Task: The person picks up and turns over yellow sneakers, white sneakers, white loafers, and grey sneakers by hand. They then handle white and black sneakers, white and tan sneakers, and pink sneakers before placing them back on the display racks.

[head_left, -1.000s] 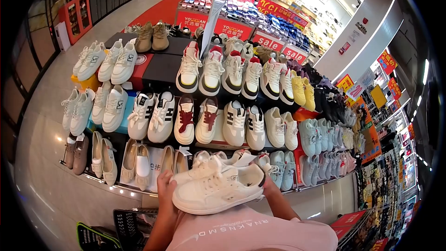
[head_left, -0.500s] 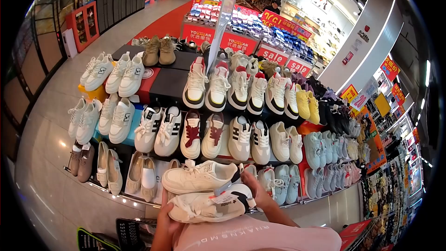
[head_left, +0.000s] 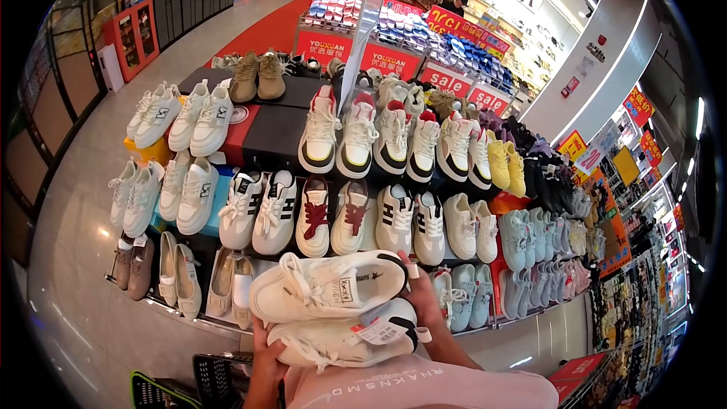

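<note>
Left hand [head_left: 265, 348] and right hand [head_left: 421, 297] clasp two stacked white leather sneakers [head_left: 329, 288]; tiered shoe display rack [head_left: 257, 132] at twelve o'clock.

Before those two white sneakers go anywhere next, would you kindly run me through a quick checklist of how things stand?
1. Left hand on the toe end of the pair: ok.
2. Right hand on the heel end: ok.
3. Upper sneaker lying on the lower sneaker, both on their sides: ok.
4. Price tag showing on the lower sneaker: ok; its print: cannot tell.
5. Free gap on the front shelf behind the pair: cannot tell, hidden.
6. Basket within reach below: ok.
</note>
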### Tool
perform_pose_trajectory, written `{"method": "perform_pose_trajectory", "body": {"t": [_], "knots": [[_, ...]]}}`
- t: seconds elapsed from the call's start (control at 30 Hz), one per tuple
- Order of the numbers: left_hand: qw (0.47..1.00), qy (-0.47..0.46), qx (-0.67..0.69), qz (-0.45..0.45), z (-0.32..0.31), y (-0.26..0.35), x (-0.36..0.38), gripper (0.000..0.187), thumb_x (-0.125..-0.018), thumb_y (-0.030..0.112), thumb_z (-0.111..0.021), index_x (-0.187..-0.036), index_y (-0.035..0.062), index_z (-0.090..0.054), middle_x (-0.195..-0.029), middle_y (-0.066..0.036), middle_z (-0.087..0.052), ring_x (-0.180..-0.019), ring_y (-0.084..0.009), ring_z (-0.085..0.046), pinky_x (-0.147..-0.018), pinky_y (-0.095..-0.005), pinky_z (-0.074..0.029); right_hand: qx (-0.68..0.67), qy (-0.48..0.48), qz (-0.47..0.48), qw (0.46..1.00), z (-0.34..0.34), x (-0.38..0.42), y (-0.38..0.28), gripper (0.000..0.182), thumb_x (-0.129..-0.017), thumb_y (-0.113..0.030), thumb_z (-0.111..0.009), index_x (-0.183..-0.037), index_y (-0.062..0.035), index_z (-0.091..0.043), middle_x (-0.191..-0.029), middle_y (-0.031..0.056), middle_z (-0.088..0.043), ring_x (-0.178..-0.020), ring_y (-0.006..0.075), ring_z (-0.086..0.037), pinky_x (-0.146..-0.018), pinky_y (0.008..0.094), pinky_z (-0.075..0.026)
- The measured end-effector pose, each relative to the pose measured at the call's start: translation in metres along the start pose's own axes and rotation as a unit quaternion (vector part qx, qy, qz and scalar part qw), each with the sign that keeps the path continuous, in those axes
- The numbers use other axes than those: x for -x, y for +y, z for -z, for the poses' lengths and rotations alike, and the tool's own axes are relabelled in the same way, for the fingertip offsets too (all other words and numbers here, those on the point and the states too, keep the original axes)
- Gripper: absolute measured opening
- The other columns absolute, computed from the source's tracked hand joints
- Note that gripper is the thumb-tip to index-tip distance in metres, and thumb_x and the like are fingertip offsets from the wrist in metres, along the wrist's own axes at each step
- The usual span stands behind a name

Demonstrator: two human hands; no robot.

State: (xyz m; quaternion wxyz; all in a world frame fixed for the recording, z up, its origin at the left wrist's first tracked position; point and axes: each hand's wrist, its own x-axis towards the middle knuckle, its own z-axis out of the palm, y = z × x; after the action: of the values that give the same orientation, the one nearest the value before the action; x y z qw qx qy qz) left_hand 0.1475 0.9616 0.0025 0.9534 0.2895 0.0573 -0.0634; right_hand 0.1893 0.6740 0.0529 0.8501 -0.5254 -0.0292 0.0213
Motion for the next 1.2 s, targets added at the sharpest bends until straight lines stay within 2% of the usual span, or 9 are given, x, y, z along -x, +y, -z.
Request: {"method": "perform_pose_trajectory", "body": {"t": [0.07,0.13,0.3,0.43,0.57,0.63,0.73,0.9,1.2], "knots": [[1.0,0.008,-0.02,-0.007,0.009,0.003,0.0,0.112,-0.069,0.018,-0.08,-0.153,0.0154,-0.006,-0.148,-0.018,-0.034,-0.131,-0.0332,-0.042,-0.104,-0.0455,-0.044,0.041,-0.053,0.107,0.992,0.002,-0.002,0.01,0.114,-0.063,-0.05,-0.086,-0.147,-0.0032,-0.024,-0.156,0.0167,-0.02,-0.144,0.0289,-0.021,-0.114,0.0433,-0.027],[0.999,0.01,-0.046,-0.025,0.01,0.007,-0.003,0.113,-0.069,0.026,-0.083,-0.152,0.0142,-0.007,-0.145,-0.018,-0.037,-0.129,-0.0324,-0.045,-0.102,-0.0448,-0.045,0.067,-0.027,0.072,0.995,-0.009,-0.003,0.009,0.11,-0.065,-0.048,-0.085,-0.146,-0.0028,-0.026,-0.154,0.0159,-0.024,-0.143,0.0281,-0.024,-0.113,0.0433,-0.028],[0.991,0.051,-0.092,-0.081,0.012,0.012,-0.015,0.116,-0.069,0.044,-0.083,-0.151,0.0097,-0.008,-0.142,-0.019,-0.04,-0.125,-0.032,-0.048,-0.098,-0.0436,-0.048,0.018,-0.041,0.07,0.997,0.014,-0.018,0.053,0.068,-0.081,-0.003,-0.07,-0.141,-0.0022,-0.035,-0.143,0.011,-0.037,-0.131,0.0225,-0.042,-0.109,0.0384,-0.035],[0.977,0.042,-0.163,-0.131,0.007,0.025,-0.036,0.116,-0.07,0.058,-0.078,-0.15,0.0078,-0.01,-0.141,-0.019,-0.041,-0.126,-0.0305,-0.048,-0.098,-0.0423,-0.048,0.097,0.011,0.032,0.995,0.001,-0.04,0.043,0.059,-0.082,0.003,-0.064,-0.135,-0.0037,-0.041,-0.142,0.0124,-0.041,-0.126,0.0245,-0.047,-0.106,0.0375,-0.039],[0.973,0.051,-0.156,-0.162,0.01,0.035,-0.051,0.108,-0.076,0.073,-0.061,-0.15,0.0099,-0.013,-0.148,-0.014,-0.034,-0.131,-0.0296,-0.043,-0.104,-0.0447,-0.042,0.07,-0.074,0.179,0.979,-0.024,-0.072,0.014,0.052,-0.083,0.002,-0.065,-0.131,-0.0058,-0.046,-0.149,0.0231,-0.034,-0.133,0.029,-0.043,-0.106,0.0394,-0.04],[0.954,-0.024,-0.173,-0.243,0.018,0.034,-0.058,0.099,-0.082,0.075,-0.048,-0.151,0.0133,-0.015,-0.153,-0.011,-0.028,-0.135,-0.0296,-0.039,-0.107,-0.0461,-0.039,0.074,-0.075,0.226,0.968,-0.033,-0.083,0.0,0.05,-0.085,0.002,-0.064,-0.13,-0.0028,-0.045,-0.148,0.0228,-0.036,-0.131,0.0305,-0.044,-0.105,0.0404,-0.041],[0.947,0.006,-0.168,-0.273,0.005,0.04,-0.059,0.096,-0.085,0.075,-0.043,-0.151,0.011,-0.016,-0.152,-0.012,-0.03,-0.135,-0.0289,-0.039,-0.107,-0.0455,-0.039,0.045,-0.103,0.251,0.961,-0.037,-0.088,-0.014,0.057,-0.086,-0.005,-0.067,-0.136,0.0016,-0.04,-0.141,0.0191,-0.044,-0.124,0.0317,-0.052,-0.102,0.0412,-0.043],[0.956,0.037,-0.147,-0.253,0.025,0.054,-0.07,0.09,-0.089,0.071,-0.04,-0.15,0.0066,-0.022,-0.15,-0.011,-0.033,-0.132,-0.0283,-0.041,-0.107,-0.0446,-0.039,0.083,-0.131,0.253,0.955,-0.056,-0.099,-0.027,0.089,-0.081,-0.039,-0.075,-0.143,0.0066,-0.031,-0.134,0.0179,-0.046,-0.125,0.0308,-0.049,-0.104,0.0416,-0.039],[0.938,-0.006,-0.151,-0.313,0.001,0.083,-0.08,0.073,-0.096,0.053,-0.045,-0.149,0.0076,-0.025,-0.146,-0.012,-0.039,-0.13,-0.0294,-0.045,-0.105,-0.045,-0.041,0.153,-0.169,0.314,0.922,-0.064,-0.13,-0.043,0.079,-0.084,-0.047,-0.068,-0.138,0.0047,-0.042,-0.149,0.0216,-0.032,-0.136,0.0296,-0.036,-0.111,0.0403,-0.026]]}}
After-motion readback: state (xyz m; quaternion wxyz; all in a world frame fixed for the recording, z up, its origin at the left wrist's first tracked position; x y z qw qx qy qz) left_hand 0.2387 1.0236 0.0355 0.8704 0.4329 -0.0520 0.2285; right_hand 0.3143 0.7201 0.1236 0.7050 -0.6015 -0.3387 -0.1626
